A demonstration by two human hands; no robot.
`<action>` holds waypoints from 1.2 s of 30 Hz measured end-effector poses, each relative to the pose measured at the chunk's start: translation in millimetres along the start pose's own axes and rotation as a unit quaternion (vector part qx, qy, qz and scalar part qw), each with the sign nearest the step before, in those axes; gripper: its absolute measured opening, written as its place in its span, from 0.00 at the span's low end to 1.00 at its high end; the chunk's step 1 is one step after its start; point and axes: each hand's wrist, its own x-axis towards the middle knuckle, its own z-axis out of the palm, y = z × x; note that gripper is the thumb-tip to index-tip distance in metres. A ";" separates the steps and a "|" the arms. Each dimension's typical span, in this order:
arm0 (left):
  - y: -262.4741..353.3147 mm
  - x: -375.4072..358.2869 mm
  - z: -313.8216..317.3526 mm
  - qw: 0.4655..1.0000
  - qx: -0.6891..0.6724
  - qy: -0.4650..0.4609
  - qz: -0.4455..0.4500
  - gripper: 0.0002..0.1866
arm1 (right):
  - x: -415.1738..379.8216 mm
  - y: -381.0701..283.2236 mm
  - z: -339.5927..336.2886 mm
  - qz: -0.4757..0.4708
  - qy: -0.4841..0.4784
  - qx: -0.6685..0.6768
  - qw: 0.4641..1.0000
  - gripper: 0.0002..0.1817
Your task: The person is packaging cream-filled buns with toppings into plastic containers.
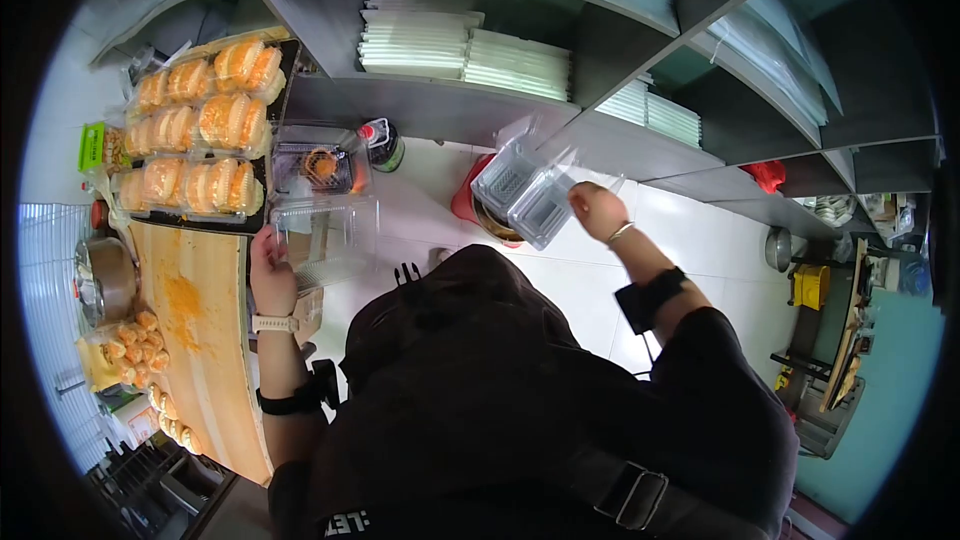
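Seen from the head camera, the left hand (274, 282) is at 9 o'clock from the middle of the view, its fingers closed on the near left edge of a clear hinged lid (328, 232); the exact placing of the thumb is hard to make out. The lid lies open on the body side of a dark-based tray (288, 180), which holds an orange-topped bun (320, 168). Toward 3 o'clock, the right hand (603, 216) has its fingertips together, clamped on the right edge of an open clear plastic clamshell (541, 206), just right of center; part of the clamshell overlaps a red bucket (463, 204) in the view, and whether they touch cannot be told. A dark bottle with a red cap (386, 148) stands near the tray, between 10 and 11 o'clock. At 10 o'clock, three rows of packed filled buns (192, 127) fill a black tray (282, 90). A wooden board (215, 285) runs from 9 toward 8 o'clock, bearing orange shreds (184, 312), with a metal pot (106, 280) and a pile of small buns (138, 348) along its far left side. Stacks of white trays (465, 48) sit in the gray shelf unit (335, 25) at 12 o'clock.
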 end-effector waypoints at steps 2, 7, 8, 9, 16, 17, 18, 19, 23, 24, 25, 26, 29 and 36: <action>-16.2 -8.8 -1.1 0.987 -0.151 -0.003 -0.050 0.31 | 1.8 -6.4 36.2 0.034 -0.008 -0.049 0.998 0.06; 4.8 -43.0 -7.0 0.965 -0.226 -0.004 -0.135 0.31 | 10.4 4.3 128.4 0.073 -0.144 -0.181 0.970 0.11; 9.2 -49.3 -9.2 0.959 -0.245 0.009 -0.144 0.31 | 10.9 10.5 141.5 0.111 -0.188 -0.188 0.958 0.12; 16.6 -53.7 -11.2 0.953 -0.264 0.025 -0.149 0.31 | 12.2 14.5 153.6 0.147 -0.227 -0.193 0.943 0.13; -8.7 -113.2 -51.9 0.941 -0.296 0.089 -0.138 0.31 | -1.2 107.8 257.0 0.210 -0.267 -0.140 0.930 0.16; -4.5 -118.5 -56.2 0.935 -0.311 0.105 -0.133 0.31 | -0.7 126.9 265.0 0.007 -0.366 -0.286 0.886 0.17; -10.6 -127.2 -58.0 0.939 -0.292 0.127 -0.129 0.30 | 0.3 144.1 271.5 -0.219 -0.377 -0.408 0.802 0.19; -4.0 -132.9 -62.9 0.909 -0.343 0.166 -0.168 0.29 | 7.7 84.8 230.3 0.126 -0.235 -0.198 0.943 0.22; -8.8 -177.2 -94.7 0.807 -0.437 0.334 -0.217 0.19 | 24.7 -20.5 192.8 0.137 -0.157 -0.185 0.960 0.31; -19.6 -193.6 -104.4 0.774 -0.451 0.392 -0.212 0.20 | 28.7 -21.4 201.5 0.081 -0.159 -0.150 0.973 0.32; -33.3 -213.0 -114.7 0.736 -0.464 0.447 -0.207 0.20 | 29.0 -35.3 203.3 0.027 -0.153 -0.110 0.982 0.29; -46.4 -232.4 -123.1 0.694 -0.476 0.501 -0.203 0.20 | 31.8 -50.2 207.9 -0.053 -0.141 -0.066 0.986 0.24; -87.0 -272.0 -142.0 0.601 -0.474 0.606 -0.217 0.21 | 47.5 -142.1 223.0 -0.059 -0.269 0.144 0.951 0.21; -185.5 -271.1 -184.5 0.414 -0.630 0.612 -0.238 0.14 | 19.2 -485.7 265.3 -0.169 -0.538 0.276 0.778 0.21</action>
